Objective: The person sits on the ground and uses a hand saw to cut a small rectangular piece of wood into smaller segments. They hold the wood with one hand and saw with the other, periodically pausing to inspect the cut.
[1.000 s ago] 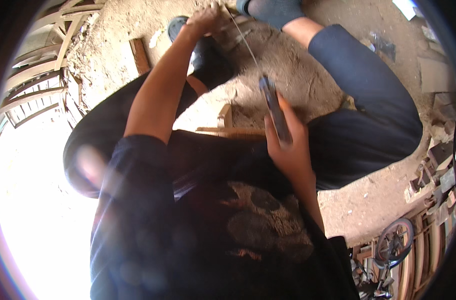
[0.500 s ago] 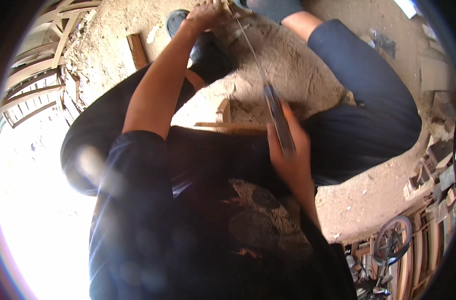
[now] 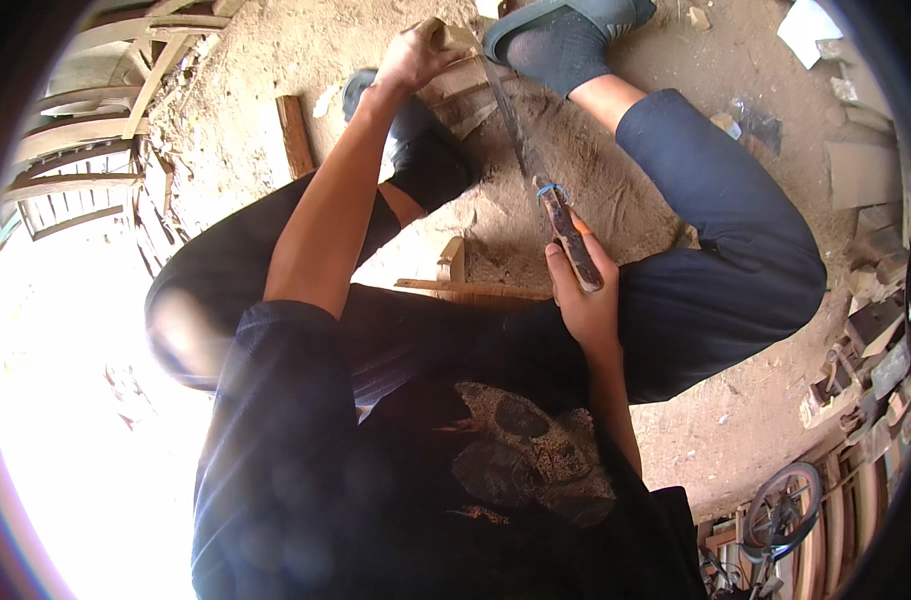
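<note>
My right hand (image 3: 584,285) is closed round the dark, worn handle of a handsaw (image 3: 566,225), which has a blue band near the blade. The narrow saw blade (image 3: 509,115) runs up and away to the left, its far end beside a small wooden piece (image 3: 458,40). That wood is gripped in my left hand (image 3: 414,58), whose arm stretches out over my left leg. Whether the teeth touch the wood I cannot tell. Below it, more pale wood (image 3: 461,80) lies near my feet.
I sit on a low wooden seat (image 3: 476,289), a sandal (image 3: 566,30) on my right foot. A wooden block (image 3: 296,135) lies on the dirt ground at left. Wood offcuts (image 3: 866,330) are heaped at right, near a wheel (image 3: 784,505). Wooden frames (image 3: 86,130) stand at far left.
The view has shifted, so my left hand, the wood and my right foot show more fully. The saw, blurred before, is now sharper and sits slightly lower in the picture.
</note>
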